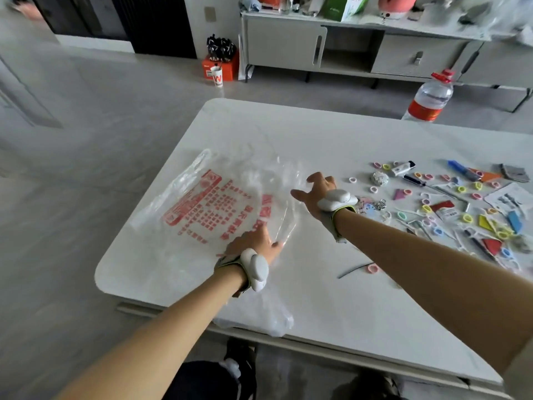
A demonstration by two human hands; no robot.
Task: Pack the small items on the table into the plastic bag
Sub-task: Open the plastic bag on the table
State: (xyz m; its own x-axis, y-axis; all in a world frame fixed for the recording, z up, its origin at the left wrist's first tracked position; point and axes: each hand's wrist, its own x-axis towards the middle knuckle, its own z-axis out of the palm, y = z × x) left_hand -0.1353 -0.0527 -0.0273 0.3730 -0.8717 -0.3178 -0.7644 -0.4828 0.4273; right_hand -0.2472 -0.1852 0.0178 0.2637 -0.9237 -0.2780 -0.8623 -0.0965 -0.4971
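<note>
A clear plastic bag (pixel 213 203) with red print lies flat on the left part of the white table (pixel 360 307). My left hand (pixel 253 241) rests on the bag's near edge with its fingers spread flat. My right hand (pixel 315 192) hovers at the bag's right edge, fingers spread and relaxed, holding nothing. Several small items (pixel 450 203) are scattered on the table's right side: coloured rings, flat coloured shapes, a foil ball (pixel 380 178), a white lighter (pixel 402 168), a keychain (pixel 375 206). A pink ring (pixel 373 268) and a thin dark strip (pixel 353 269) lie nearer to me.
A large water bottle (pixel 429 96) with a red label stands on the floor beyond the table's far right edge. A grey cabinet (pixel 360 50) lines the back wall. An orange box (pixel 220 66) and a cup sit on the floor. The table's left corner is rounded.
</note>
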